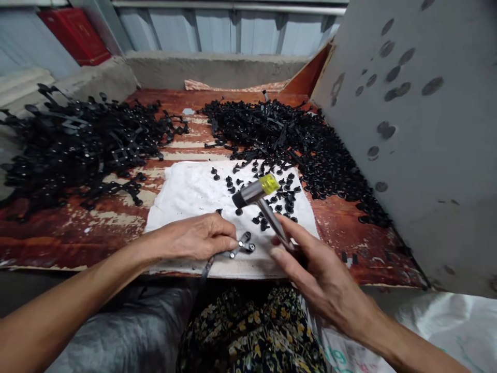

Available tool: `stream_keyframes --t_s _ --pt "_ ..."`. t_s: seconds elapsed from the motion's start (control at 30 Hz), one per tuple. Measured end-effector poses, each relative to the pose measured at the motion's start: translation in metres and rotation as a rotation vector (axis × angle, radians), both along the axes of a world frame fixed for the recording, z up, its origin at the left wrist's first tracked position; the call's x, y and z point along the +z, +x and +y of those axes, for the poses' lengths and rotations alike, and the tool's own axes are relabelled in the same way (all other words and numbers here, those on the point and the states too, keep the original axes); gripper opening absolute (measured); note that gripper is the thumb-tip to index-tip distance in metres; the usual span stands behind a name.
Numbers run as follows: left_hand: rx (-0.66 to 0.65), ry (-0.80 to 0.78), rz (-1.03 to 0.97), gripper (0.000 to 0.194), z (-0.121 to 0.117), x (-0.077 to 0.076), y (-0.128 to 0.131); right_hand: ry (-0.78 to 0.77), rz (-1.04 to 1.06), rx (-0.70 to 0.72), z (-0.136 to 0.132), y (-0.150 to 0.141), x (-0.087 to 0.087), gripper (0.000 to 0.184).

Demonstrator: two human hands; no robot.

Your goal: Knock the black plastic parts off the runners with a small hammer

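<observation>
My left hand (pixel 202 235) rests on the white cloth (pixel 182 191), its fingers closed on a dark jointed linkage (pixel 232 254) with shiny rivets. Part of that linkage is hidden under the hand, and a strip of it reaches past the cloth's front edge. In my right hand (pixel 318 269) is a small mallet (pixel 252 192) with a metal body, one black face and one yellow face. The mallet's head is raised above the cloth, apart from the linkage. Several small black round-based pegs (pixel 289 199) lie scattered on the cloth beyond my hands.
A large heap of black linkages (pixel 85 140) lies on the left of the worn red-brown table (pixel 186 140). Another heap of black parts (pixel 279 129) spreads across the back and right. A grey spotted panel (pixel 423 155) stands along the right side. A low concrete ledge (pixel 217 70) runs behind.
</observation>
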State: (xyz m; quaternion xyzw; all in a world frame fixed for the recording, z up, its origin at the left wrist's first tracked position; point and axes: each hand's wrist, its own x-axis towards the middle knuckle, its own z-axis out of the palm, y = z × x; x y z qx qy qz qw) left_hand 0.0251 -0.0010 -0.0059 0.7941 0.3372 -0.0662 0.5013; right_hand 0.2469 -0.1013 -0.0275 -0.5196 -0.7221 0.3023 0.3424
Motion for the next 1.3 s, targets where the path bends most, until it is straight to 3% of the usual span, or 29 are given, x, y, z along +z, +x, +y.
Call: stream_keyframes --t_s 0.1,0.17,0.23,0.33,0.4,0.57,0.67,0.77,0.93,1.07,1.3 --pt "-0.046 -0.041 -0.044 0.028 -0.012 0.011 0.010 -0.293 0.197 0.062 0.012 -0.014 -0.001 0.015" --pt "0.002 -0.071 -0.049 0.028 -0.017 0.013 0.009 -0.396 0.359 0.076 0.015 -0.019 -0.004 0.011" --pt "0.178 -0.078 -0.099 0.027 -0.018 0.010 0.001 -0.446 0.472 0.035 0.014 -0.021 -0.006 0.013" --pt "0.594 -0.083 -0.251 0.041 -0.021 -0.001 -0.018 -0.552 0.574 -0.086 0.010 -0.019 -0.007 0.021" --pt "0.771 -0.186 -0.350 0.052 -0.028 -0.011 -0.027 -0.587 0.637 -0.155 0.009 -0.018 -0.008 0.027" --pt "0.869 -0.610 -0.698 0.067 -0.064 -0.030 -0.012 -0.560 0.806 -0.229 0.011 -0.025 -0.015 0.035" --pt "0.961 -0.640 -0.916 0.055 -0.079 -0.031 0.014 -0.557 0.858 -0.233 0.010 -0.035 -0.018 0.035" --pt "1.132 -0.578 -1.029 0.030 -0.079 -0.026 0.035 -0.576 0.850 -0.211 0.005 -0.044 -0.020 0.036" --pt "1.264 -0.560 -0.968 0.017 -0.061 -0.018 0.039 -0.650 0.782 -0.159 -0.005 -0.049 -0.019 0.040" --pt "1.217 -0.606 -0.726 0.015 -0.041 -0.014 0.019 -0.658 0.778 -0.140 -0.011 -0.036 -0.017 0.044" --pt "1.147 -0.585 -0.425 0.009 -0.014 -0.003 0.003 -0.488 0.873 -0.274 -0.010 -0.012 -0.030 0.032"
